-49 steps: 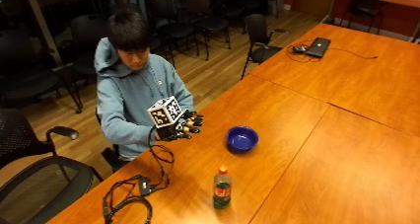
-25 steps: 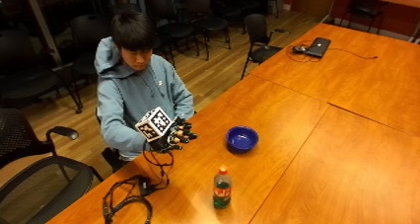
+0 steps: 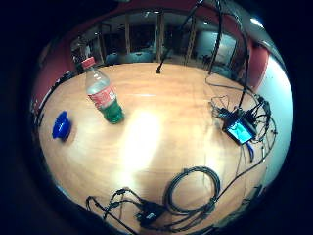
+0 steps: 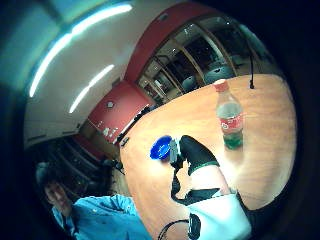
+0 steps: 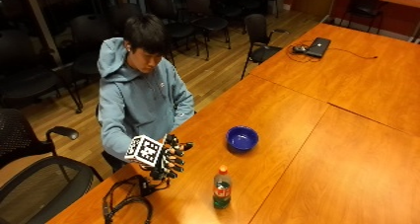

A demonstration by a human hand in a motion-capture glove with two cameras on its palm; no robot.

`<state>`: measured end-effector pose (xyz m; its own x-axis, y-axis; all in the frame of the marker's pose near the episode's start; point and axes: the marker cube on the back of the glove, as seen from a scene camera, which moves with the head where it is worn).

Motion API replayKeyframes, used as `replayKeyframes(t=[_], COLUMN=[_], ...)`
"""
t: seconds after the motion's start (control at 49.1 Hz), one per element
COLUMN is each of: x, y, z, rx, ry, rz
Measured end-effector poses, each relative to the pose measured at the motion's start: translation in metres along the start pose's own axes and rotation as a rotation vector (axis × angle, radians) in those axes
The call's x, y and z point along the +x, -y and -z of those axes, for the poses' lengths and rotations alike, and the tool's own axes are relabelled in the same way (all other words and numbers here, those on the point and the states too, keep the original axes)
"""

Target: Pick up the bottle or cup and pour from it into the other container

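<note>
Person seated, blue-grey hooded sweatshirt, hood down behind neck, long sleeves to wrists. Dark hair. Right hand in black glove; black fingers segmented, possibly strapped. Thumb-side palm view: black fingertip, white plastic, black straps.

gloved right hand raised, fingers spread and straight, palm facing outward, holding nothing

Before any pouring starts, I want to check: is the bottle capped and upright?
Capped and upright. The bottle stands on the table with its red cap on top, beside the blue bowl, untouched by the right hand.
</note>
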<state>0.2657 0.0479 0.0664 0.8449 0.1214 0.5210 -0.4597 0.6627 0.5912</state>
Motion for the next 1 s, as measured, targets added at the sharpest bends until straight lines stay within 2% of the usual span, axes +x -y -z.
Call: replayKeyframes(t=[0.468,0.997], x=[0.058,0.050], y=[0.031,0.054], z=[-0.060,-0.140], rx=[-0.037,-0.163], ry=[0.363,0.608], rz=[-0.253,-0.327])
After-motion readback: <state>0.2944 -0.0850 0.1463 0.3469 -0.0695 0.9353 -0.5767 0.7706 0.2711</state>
